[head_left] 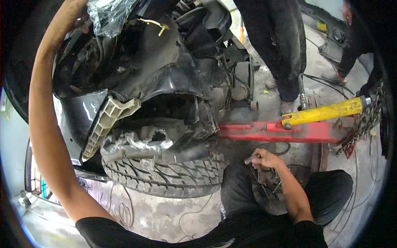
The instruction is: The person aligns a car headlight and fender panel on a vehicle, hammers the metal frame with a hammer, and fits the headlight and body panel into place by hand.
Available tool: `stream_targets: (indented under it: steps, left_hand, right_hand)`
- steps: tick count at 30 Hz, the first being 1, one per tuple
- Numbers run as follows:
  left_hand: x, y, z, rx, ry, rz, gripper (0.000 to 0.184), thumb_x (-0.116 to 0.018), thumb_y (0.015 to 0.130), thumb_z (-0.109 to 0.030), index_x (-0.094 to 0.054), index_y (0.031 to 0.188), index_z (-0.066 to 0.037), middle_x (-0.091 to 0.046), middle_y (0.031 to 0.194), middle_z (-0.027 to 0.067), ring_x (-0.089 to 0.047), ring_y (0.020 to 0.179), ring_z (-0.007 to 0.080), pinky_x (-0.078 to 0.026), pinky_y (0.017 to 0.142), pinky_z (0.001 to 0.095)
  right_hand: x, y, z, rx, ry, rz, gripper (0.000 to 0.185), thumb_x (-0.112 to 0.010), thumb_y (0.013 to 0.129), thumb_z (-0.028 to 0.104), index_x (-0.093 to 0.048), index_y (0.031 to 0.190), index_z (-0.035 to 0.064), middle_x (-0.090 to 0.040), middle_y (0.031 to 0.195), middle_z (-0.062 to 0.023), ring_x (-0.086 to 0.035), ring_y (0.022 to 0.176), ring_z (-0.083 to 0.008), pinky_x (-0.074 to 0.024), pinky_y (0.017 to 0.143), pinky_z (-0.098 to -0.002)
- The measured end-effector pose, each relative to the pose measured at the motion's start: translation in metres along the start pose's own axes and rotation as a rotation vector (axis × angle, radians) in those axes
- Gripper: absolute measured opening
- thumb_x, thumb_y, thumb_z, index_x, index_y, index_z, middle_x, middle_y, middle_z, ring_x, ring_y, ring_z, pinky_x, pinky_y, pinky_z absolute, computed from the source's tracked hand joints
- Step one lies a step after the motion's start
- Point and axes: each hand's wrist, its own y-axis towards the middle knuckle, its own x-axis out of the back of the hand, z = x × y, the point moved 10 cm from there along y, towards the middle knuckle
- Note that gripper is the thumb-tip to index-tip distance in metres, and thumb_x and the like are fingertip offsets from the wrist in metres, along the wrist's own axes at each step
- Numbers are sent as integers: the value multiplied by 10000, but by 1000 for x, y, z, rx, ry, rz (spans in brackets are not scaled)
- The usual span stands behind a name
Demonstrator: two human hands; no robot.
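Observation:
My left hand (77, 20) is at the top left, cut by the frame edge, beside crumpled clear plastic (108, 16) on the dark car body; its fingers are mostly hidden. My right hand (265, 159) is closed around a small metal tool (248, 160) above my bent knee. Left of that hand lies the treaded tire (165, 177), under torn, bare metal of the wheel arch (136, 142). A beige ribbed bracket (108, 124) stands at the body's edge. Near the plastic, a gold-coloured metal part (155, 25) is on the dark bodywork.
A red steel beam (306, 132) runs rightward from the car, with a yellow cylinder (326, 112) above it and a chain (370, 120) at its end. One person's dark-trousered legs (285, 45) stand beyond; another person (355, 45) is at the upper right. Cables (124, 211) lie on the floor.

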Motion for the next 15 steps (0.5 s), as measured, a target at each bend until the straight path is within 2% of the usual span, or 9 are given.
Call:
stream_targets:
  steps: [1,3,5,6,8,9,11,13,15]
  left_hand:
    - [3,0,8,76,-31,-44,637,-584,1009,-495,-633,1304,67,-724,1136,153,-700,971,238,-558,859,370]
    - [0,2,3,34,-44,-34,587,-565,1031,-454,-639,1291,67,-728,1120,144,-702,948,227,-561,827,359]
    - [0,12,16,73,-242,-21,471,-610,1028,-337,-672,1249,74,-744,1078,131,-706,919,189,-558,807,326]
    - [11,32,46,76,-230,-18,471,-610,1028,-337,-672,1249,74,-744,1078,131,-706,919,189,-558,807,326]
    - [30,82,123,168,-435,89,530,-582,1036,-234,-505,1480,45,-669,1314,147,-669,1113,186,-509,994,318]
    - [31,79,116,164,-430,85,530,-582,1036,-234,-505,1480,45,-669,1314,147,-669,1113,186,-509,994,318]
    - [31,63,80,-42,-12,53,519,-582,1001,-172,-520,1464,54,-672,1309,136,-667,1116,176,-506,978,302]
    - [32,61,68,-128,-58,9,465,-568,989,-137,-559,1414,52,-697,1253,120,-681,1057,156,-514,940,283]
    - [42,63,82,-28,-99,-28,428,-563,991,-128,-580,1383,44,-717,1203,102,-683,1010,135,-519,893,265]
  right_hand:
    - [4,-1,37,97,70,-5,281,-696,981,231,-602,1083,-14,-697,848,-89,-709,829,-194,-569,773,-364]
    - [34,8,104,219,7,-192,301,-676,994,229,-602,1162,-10,-735,939,-98,-718,893,-205,-556,784,-366]
    - [72,-19,225,469,262,-406,403,-664,1003,238,-557,1296,-19,-720,1001,-127,-717,882,-221,-549,818,-378]
    - [68,-24,236,473,271,-397,403,-664,1003,238,-557,1296,-19,-720,1001,-127,-717,882,-221,-549,818,-378]
    - [85,-62,276,706,-207,-831,468,-629,1024,238,-516,1391,-29,-695,1061,-179,-709,908,-255,-539,874,-399]
    - [80,-59,254,664,-186,-888,552,-604,1035,223,-449,1471,-80,-693,1065,-154,-659,950,-253,-521,906,-399]
    - [67,-57,227,465,-102,-962,523,-560,1056,199,-435,1498,-51,-665,941,-97,-643,865,-195,-521,817,-346]
    - [70,-47,257,548,-27,-932,522,-537,1067,201,-421,1522,-26,-625,880,-63,-608,792,-152,-501,740,-308]
    - [71,-39,302,664,182,-822,532,-505,1084,218,-388,1570,35,-547,797,-7,-523,660,-76,-440,597,-247]
